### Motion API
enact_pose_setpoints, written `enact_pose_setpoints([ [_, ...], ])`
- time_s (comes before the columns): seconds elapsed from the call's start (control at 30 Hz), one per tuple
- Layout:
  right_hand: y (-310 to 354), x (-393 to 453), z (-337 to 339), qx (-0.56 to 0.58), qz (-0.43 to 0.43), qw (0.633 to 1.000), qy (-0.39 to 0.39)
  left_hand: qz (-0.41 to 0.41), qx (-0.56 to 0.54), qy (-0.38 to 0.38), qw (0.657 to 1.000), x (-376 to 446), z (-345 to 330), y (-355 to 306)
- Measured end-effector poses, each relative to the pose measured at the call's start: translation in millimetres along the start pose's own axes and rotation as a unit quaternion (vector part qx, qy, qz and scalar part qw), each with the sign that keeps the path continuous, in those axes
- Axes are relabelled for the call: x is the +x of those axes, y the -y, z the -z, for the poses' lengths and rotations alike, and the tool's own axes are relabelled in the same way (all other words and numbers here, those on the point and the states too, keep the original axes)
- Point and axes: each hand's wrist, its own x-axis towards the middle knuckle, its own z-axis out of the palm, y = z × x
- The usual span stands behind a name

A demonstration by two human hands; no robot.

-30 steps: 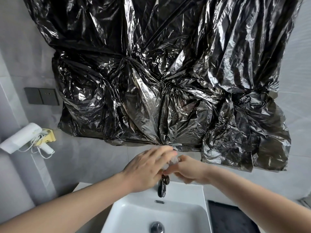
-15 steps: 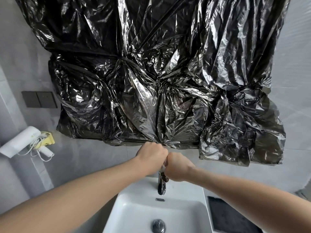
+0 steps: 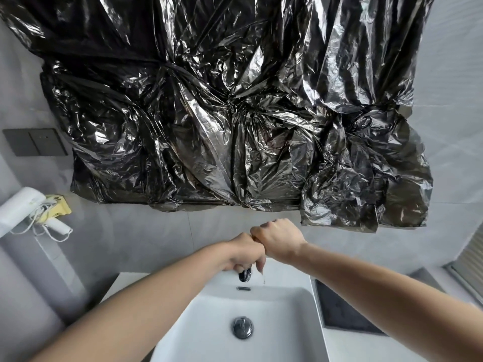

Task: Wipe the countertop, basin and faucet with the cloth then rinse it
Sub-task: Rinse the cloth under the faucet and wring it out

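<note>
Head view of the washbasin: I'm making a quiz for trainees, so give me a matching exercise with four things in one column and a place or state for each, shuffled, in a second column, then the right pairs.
Things:
1. drain plug
2. black plastic sheeting
3. wall switch plate
4. faucet

Places or states:
A. on the wall, far left
B. at the bottom of the white basin
C. crinkled, hung on the wall above the basin
D. spout showing just below the two fists

Pairs: 1-B, 2-C, 3-A, 4-D
</note>
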Motion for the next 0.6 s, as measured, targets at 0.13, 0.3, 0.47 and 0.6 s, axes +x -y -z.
enact_pose_setpoints([
  [0.13, -14.8, -3.0, -9.1, -0.017, 0.037, 0.999, -0.021, 0.014, -0.082, 0.018, 0.996, -1.8, -11.4, -4.3],
  [0.3, -18.4, -11.3, -15.9, -0.010, 0.066, 0.996, -0.063, 0.015, -0.125, 0.049, 0.991, -3.0, -23.9, 0.0],
  [0.47, -23.8, -15.0, -36.2, 0.008, 0.036, 0.998, -0.054, -0.003, -0.060, -0.045, 0.997, 1.1, -37.5, 3.7],
  [0.6, -20.3, -21.7, -39.2, 0.095, -0.055, 0.994, 0.010, -0.064, 0.106, -0.136, 0.983, -7.4, -39.2, 9.4],
])
